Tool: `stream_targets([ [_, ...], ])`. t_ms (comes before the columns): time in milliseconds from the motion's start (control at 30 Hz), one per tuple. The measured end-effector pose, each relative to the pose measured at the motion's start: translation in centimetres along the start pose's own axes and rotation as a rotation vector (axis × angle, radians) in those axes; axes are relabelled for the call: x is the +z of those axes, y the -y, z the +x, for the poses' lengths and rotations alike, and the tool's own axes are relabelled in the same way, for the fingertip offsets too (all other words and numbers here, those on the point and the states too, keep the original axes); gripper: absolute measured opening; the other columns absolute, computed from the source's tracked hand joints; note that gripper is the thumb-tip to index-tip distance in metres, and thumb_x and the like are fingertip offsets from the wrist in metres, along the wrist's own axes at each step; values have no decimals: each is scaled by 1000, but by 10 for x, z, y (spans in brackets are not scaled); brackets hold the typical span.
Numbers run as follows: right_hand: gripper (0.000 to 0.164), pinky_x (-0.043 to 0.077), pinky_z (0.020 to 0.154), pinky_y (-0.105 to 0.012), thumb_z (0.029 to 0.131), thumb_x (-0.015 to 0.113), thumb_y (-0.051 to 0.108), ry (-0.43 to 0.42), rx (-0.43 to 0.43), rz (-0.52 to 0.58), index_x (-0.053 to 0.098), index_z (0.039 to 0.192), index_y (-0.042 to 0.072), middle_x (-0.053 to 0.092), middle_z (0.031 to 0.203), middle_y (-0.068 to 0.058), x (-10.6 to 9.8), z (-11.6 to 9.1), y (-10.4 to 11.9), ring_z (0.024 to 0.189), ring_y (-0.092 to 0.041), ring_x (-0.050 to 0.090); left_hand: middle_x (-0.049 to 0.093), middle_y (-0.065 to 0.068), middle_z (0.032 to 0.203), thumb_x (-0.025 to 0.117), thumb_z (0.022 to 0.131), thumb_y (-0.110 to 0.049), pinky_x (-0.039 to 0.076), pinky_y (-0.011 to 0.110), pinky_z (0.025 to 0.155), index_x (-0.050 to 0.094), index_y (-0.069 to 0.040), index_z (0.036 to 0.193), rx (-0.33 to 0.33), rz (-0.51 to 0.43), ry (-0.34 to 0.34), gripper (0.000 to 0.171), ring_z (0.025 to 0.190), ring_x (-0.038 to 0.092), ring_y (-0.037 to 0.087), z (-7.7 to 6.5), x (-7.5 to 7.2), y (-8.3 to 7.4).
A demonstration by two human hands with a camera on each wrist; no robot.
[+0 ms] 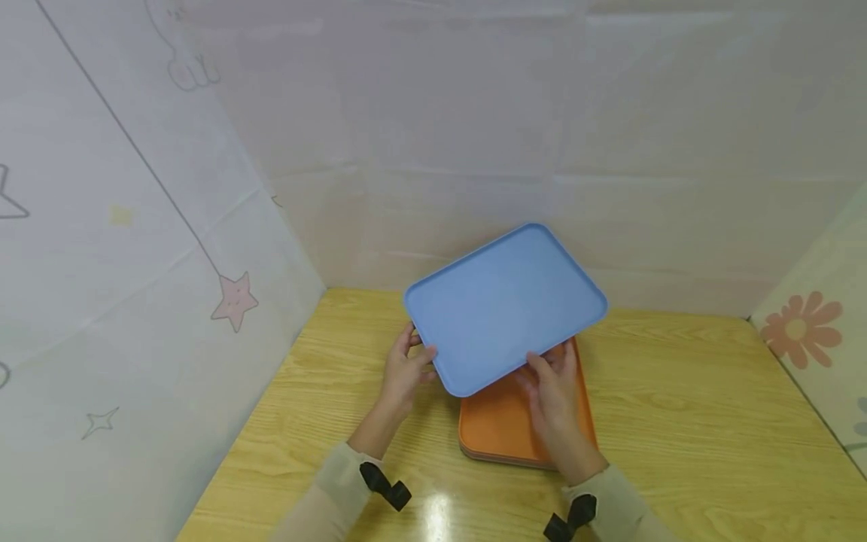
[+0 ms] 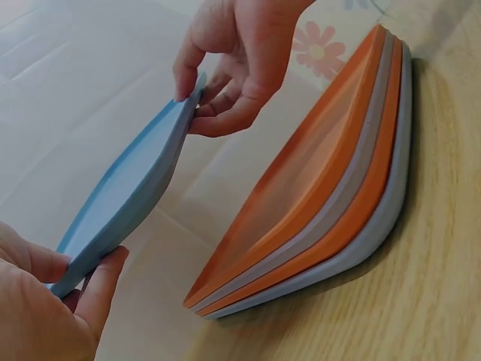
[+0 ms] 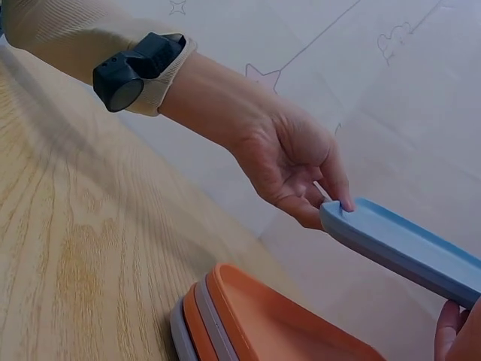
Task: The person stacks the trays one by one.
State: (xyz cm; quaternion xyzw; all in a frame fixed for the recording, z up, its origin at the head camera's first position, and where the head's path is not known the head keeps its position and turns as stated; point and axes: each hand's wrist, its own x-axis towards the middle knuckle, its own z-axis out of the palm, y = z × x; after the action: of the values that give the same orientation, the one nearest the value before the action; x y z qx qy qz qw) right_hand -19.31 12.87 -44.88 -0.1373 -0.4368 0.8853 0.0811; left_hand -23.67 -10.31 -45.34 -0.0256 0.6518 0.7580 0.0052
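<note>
A blue rectangular tray point(image 1: 508, 309) with a low raised rim is held tilted in the air by both hands. My left hand point(image 1: 405, 369) pinches its left edge, thumb on top and fingers beneath. At the near edge, my right hand point(image 1: 552, 388) grips the rim the same way. Below it on the table lies a stack of trays with an orange tray point(image 1: 501, 425) on top. In the left wrist view the stack alternates orange and grey layers, with a bluish-grey tray point(image 2: 402, 150) at the bottom. The blue tray is apart from the stack and hides its far part.
The wooden table point(image 1: 691, 406) runs back to a pale cloth wall point(image 1: 542, 135). Another cloth, with a pink star point(image 1: 235, 301), stands along the left side, and one with a flower print point(image 1: 802, 330) on the right.
</note>
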Motion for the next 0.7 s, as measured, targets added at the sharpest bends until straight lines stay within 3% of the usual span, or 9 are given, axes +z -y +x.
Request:
stream_targets([
  [133, 83, 56, 79, -35, 98, 56, -4, 6, -7, -24, 20, 159, 38, 47, 120, -5, -4, 4, 2, 93, -18, 61, 50, 17, 127, 66, 95, -4, 59, 29, 61, 35, -14, 159, 10, 16, -9, 72, 86, 66, 16, -1, 7, 4],
  [300, 75, 56, 67, -33, 97, 55, -8, 3, -31, -26, 32, 154, 36, 50, 115, -5, -8, 8, 6, 87, -18, 62, 48, 15, 126, 67, 95, -6, 62, 40, 71, 32, -17, 160, 29, 29, 0, 74, 92, 65, 20, -6, 12, 6],
  [533, 71, 57, 62, -31, 98, 52, -8, -17, -1, 6, 36, 154, 31, 50, 119, -4, -15, 11, 14, 83, -17, 64, 46, 18, 125, 71, 90, -5, 59, 59, 83, 34, -14, 157, 50, 1, 70, 76, 89, 69, 24, -8, 11, 10],
  [700, 71, 58, 62, -29, 98, 51, -7, -9, 63, -19, 35, 156, 31, 52, 118, -1, -25, 14, 23, 83, -14, 64, 46, 19, 128, 71, 94, -18, 55, 63, 89, 33, -8, 152, 23, 4, 154, 70, 93, 69, 28, -7, 0, 9],
])
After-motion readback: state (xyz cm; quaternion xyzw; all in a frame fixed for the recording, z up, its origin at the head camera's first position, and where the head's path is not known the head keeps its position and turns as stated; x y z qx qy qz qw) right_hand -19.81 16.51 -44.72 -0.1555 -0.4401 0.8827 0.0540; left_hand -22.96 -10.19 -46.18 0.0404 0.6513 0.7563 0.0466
